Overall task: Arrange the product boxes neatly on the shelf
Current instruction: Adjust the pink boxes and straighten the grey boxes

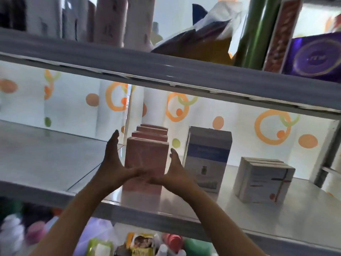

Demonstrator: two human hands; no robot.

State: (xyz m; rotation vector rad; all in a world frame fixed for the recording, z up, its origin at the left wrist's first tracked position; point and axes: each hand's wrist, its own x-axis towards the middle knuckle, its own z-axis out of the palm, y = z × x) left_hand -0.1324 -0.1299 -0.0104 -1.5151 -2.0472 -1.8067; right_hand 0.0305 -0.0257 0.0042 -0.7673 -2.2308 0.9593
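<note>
The pink boxes (147,157) already stand in one row on the shelf (239,217), left of the tall blue-white box (208,157). The left hand (112,163) and right hand (175,169), fingers straight, press the two sides of the front pink box. The low grey boxes (263,180) right of the tall box look aligned, so I judge only final straightening is left.

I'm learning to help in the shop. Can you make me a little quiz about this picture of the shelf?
1. True or false: both hands touch the front pink box.
2. What stands right beside the pink row, on the side of the right hand?
A. a green bottle
B. a tall white and blue box
C. a purple box
3. Fill in: the left hand has its fingers ____, flat along the box's side.

Key
1. True: one hand presses each side, thumbs across the front.
2. B. The small white boxes stand farther along the shelf.
3. Straight.
</note>
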